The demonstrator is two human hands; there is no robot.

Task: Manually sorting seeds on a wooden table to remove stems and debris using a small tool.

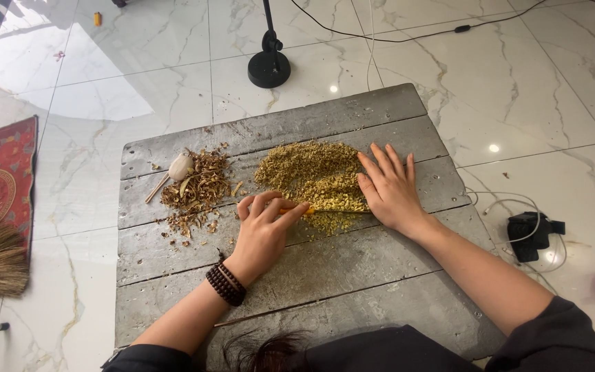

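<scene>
So here our left hand [264, 219] is curled shut around a knife [318, 210] by its orange handle, blade lying flat along the near edge of the pile of chopped yellow-green bits [315, 178], while our right hand [388, 187] is spread flat, fingers splayed, pressing on the pile's right side. We'd guess that stuff is light, dry and crumbly, so it scatters easily; better corralled with a flat palm than pinched. The knife is stiff and thin, and the handle looks like the only sane place to grip it. Count-wise: one knife, one yellow-green pile in the middle of the grey plank bench [325, 275], one brown pile of coarser scraps [196, 189] to the left, one pale bulb-like lump [180, 166] beside it, and one bead bracelet [226, 283] on our left wrist.
</scene>
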